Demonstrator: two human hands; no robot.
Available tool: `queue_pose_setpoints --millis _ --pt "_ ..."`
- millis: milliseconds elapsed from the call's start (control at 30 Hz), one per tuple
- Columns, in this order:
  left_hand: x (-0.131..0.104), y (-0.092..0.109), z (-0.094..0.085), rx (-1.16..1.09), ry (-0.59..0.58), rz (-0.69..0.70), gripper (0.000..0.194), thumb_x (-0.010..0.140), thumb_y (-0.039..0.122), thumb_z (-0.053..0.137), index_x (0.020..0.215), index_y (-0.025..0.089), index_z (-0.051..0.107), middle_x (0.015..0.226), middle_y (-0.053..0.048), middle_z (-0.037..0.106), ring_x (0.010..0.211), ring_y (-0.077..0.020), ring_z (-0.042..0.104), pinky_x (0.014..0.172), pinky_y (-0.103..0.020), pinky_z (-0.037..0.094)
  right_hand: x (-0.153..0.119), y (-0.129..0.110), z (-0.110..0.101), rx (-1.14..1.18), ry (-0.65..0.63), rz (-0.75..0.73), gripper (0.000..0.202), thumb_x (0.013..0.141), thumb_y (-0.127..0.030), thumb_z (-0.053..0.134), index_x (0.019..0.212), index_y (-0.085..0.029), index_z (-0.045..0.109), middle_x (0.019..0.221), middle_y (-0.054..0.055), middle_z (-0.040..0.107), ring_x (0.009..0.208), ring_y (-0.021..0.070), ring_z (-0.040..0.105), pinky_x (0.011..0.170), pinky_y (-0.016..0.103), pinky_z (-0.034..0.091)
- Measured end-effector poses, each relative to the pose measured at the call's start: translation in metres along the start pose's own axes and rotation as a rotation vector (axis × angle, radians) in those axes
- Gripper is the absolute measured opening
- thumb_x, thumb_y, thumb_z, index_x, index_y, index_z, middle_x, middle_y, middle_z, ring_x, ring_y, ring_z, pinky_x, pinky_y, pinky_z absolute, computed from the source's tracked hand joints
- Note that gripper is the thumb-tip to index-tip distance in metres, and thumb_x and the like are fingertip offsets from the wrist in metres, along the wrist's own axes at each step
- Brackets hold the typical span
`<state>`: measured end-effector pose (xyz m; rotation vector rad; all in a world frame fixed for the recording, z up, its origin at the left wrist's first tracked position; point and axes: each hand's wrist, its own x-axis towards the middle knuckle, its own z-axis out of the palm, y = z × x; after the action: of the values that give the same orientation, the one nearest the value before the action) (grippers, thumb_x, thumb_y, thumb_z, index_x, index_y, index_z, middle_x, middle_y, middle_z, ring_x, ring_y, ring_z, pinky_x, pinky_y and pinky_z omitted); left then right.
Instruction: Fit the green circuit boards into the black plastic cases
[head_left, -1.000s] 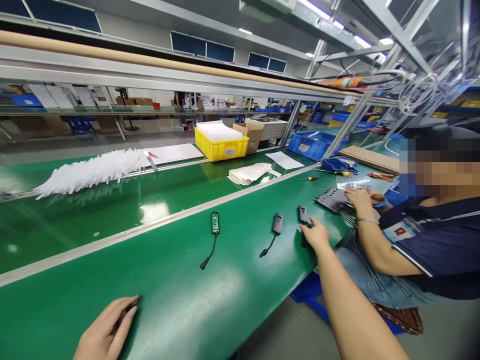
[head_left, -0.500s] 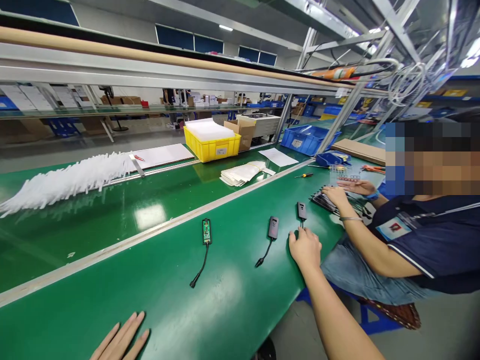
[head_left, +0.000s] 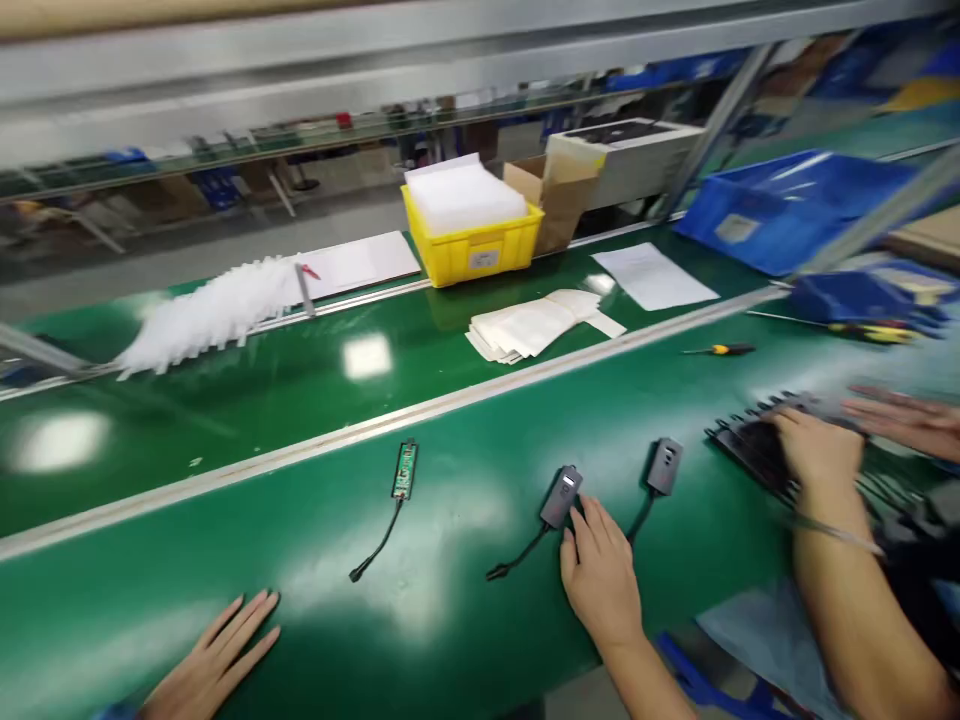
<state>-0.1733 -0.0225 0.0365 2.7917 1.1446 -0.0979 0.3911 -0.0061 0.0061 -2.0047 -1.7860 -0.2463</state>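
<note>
My right hand (head_left: 602, 570) rests on the green bench with its fingers stretched out and lightly bent. Its fingertips are at the right edge of a dark grey plastic device (head_left: 561, 497) with a short black cable; whether they touch it I cannot tell. To the right of that hand lies a second grey device (head_left: 664, 467), its cable partly hidden. Left of the middle lies an opened unit with a green circuit board (head_left: 405, 470) in a black half-shell, cable towards me. My left hand (head_left: 214, 655) is flat on the bench at lower left, fingers spread, holding nothing.
At right, a co-worker's hands (head_left: 821, 455) are over a pile of black cabled units (head_left: 757, 440). Beyond lie a yellow-black screwdriver (head_left: 731, 350), paper sheets (head_left: 532, 325), a yellow bin (head_left: 480, 250), a blue bin (head_left: 795, 215) and white strips (head_left: 217, 310). A metal beam (head_left: 375, 70) crosses above.
The view has tilted down and turned. My right hand has moved left, from the far grey device to beside the middle one. The left hand stays flat on the bench.
</note>
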Motion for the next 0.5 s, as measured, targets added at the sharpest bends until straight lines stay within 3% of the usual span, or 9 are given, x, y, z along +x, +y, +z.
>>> queue_pose_setpoints --millis 100,200,367,433,500 --pt "0.019 0.019 -0.044 -0.04 -0.142 0.014 0.083 0.078 0.034 0.049 0.152 0.026 0.01 0.158 -0.009 0.017 0.142 -0.0361 0.019 0.112 -0.058 0.018 -0.001 0.004 0.004 0.068 -0.029 0.013 0.042 0.089 -0.02 0.041 0.129 -0.01 0.048 0.138 0.02 0.048 0.132 0.032 0.039 0.104 0.049 0.036" --pt "0.031 0.025 -0.066 -0.073 -0.262 -0.045 0.082 0.077 0.033 0.05 0.151 0.027 0.014 0.158 -0.01 0.016 0.142 -0.0378 0.018 0.112 -0.06 0.014 0.002 0.005 0.005 0.122 -0.098 0.033 0.049 0.088 -0.022 0.039 0.135 -0.01 0.043 0.142 0.019 0.044 0.135 0.0336 0.036 0.105 0.052 0.035" --pt "0.03 0.022 -0.064 -0.176 -0.317 -0.123 0.079 0.075 0.037 0.052 0.148 0.025 0.026 0.157 -0.011 0.018 0.142 -0.037 0.018 0.113 -0.058 0.009 0.012 0.0 -0.005 0.152 -0.232 0.077 0.068 0.085 -0.029 0.038 0.151 -0.021 0.02 0.148 0.012 0.038 0.137 0.0361 0.033 0.107 0.056 0.035" --pt "0.028 0.019 -0.061 -0.236 -0.274 -0.123 0.077 0.075 0.038 0.051 0.148 0.025 0.028 0.157 -0.011 0.017 0.142 -0.0356 0.019 0.113 -0.058 0.007 0.019 -0.004 -0.013 0.186 -0.2 0.054 0.079 0.082 -0.03 0.042 0.153 -0.027 0.008 0.148 0.008 0.039 0.134 0.0397 0.037 0.1 0.061 0.04" --pt "0.026 0.018 -0.061 -0.285 -0.22 -0.123 0.075 0.076 0.039 0.05 0.147 0.025 0.03 0.157 -0.011 0.017 0.142 -0.0339 0.019 0.113 -0.056 0.007 0.029 -0.01 -0.023 0.257 -0.107 0.0 0.087 0.077 -0.03 0.05 0.151 -0.037 0.005 0.145 0.003 0.043 0.128 0.0435 0.043 0.09 0.066 0.046"
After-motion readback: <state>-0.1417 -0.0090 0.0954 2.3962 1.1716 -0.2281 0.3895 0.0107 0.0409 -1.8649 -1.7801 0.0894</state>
